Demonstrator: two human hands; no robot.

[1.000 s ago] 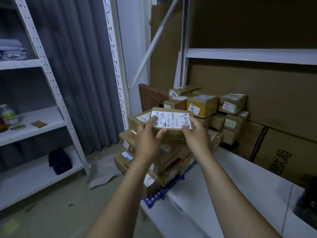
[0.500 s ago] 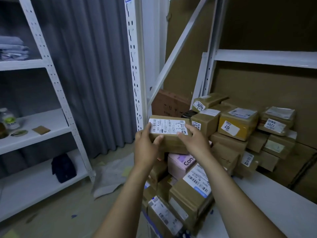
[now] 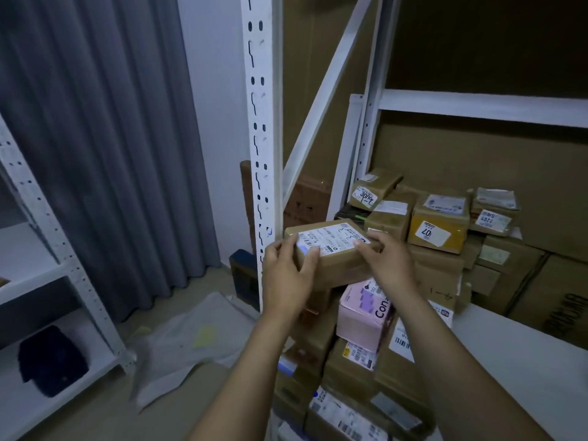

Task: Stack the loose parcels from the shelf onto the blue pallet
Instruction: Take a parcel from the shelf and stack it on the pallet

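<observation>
Where the hands are gripping: the left hand point(image 3: 286, 275) is curling round the left end of the labelled parcel point(image 3: 337, 246), its thumb lying on the white label; the right hand point(image 3: 386, 265) is clamping the opposite end, fingers hooking over the top edge. Both are holding this one parcel.
Parcel: it is riding level, label up, directly above the pink box point(image 3: 359, 313); whether it is touching the pink box I cannot tell.
Stack: brown parcels point(image 3: 346, 374) are crowding below the pink box, several leaning; this is probably the pallet pile, though the blue pallet itself is not showing.
Shelf: a yellow box point(image 3: 439, 227) marked 07 and its neighbours are waiting right of and behind the pink box.
Upright: a white perforated post point(image 3: 261, 154) is standing just left of the pink box, close beside the left knuckles.
Step in hand: the person is, I judge, setting the parcel down onto the pink box.
Doing it well: it is worth lowering the parcel flat and centring it over the pink box rather than letting it overhang toward the post. The fingers should be sliding out sideways only once the weight is resting, with an eye on the leaning parcels beneath for shifting.
</observation>
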